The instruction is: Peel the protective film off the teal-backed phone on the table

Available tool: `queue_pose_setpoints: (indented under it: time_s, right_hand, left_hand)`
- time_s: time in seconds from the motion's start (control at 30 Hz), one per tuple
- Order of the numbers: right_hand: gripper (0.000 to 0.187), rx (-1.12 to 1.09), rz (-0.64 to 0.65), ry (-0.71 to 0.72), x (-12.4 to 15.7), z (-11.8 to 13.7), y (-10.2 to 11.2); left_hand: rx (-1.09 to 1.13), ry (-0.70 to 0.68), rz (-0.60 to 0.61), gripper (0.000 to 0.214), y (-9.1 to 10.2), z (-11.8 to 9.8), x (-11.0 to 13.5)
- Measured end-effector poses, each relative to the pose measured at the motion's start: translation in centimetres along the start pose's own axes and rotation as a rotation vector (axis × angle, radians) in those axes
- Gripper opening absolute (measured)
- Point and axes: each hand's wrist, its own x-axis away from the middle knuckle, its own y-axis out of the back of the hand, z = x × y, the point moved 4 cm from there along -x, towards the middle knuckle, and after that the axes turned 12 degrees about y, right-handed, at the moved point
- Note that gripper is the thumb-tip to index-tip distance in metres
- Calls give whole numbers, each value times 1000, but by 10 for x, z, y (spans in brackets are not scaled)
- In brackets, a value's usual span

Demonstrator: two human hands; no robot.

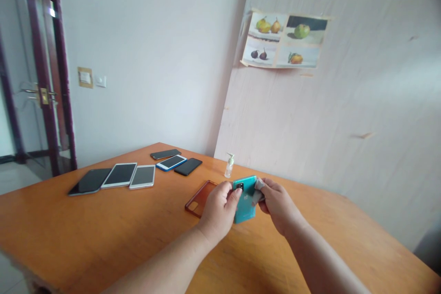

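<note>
My left hand (218,209) is closed around a teal phone (245,202), back side up with its camera showing near my thumb. My right hand (277,204) pinches a small grey cloth (257,193) and presses it against the phone's right edge. Both hands hover just above the wooden table (103,234). A reddish translucent phone case (199,197) lies flat on the table just left of my left hand.
A small clear pump bottle (229,166) stands behind the phone. Three tablets (119,175) lie in a row at the far left, with three phones (171,162) beyond them. A wall with a fruit picture (284,39) is behind; a door (44,78) stands far left.
</note>
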Motion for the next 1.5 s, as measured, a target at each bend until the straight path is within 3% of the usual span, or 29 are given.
queue_pose_setpoints:
  time_s: [0.23,0.33,0.63,0.87,1.27,1.5]
  right_hand:
    - [38,139,-25,67,1,6,5]
    - [39,243,-13,108,1,11,7]
    - [37,618,96,223,0,13,15]
    - [40,835,189,277,9,6,8]
    - [40,934,315,258,29,-23,10]
    - [39,879,263,247,42,-35,17]
  left_hand:
    - [269,101,170,32,-14,1,5]
    - [286,99,221,30,-18,3,7]
    - [-80,89,196,21,-19,6,10]
    - [-363,129,227,22,-21,7,14]
    - [-666,124,367,27,-38,11,20]
    - [-694,44,407,28,-42,10,25]
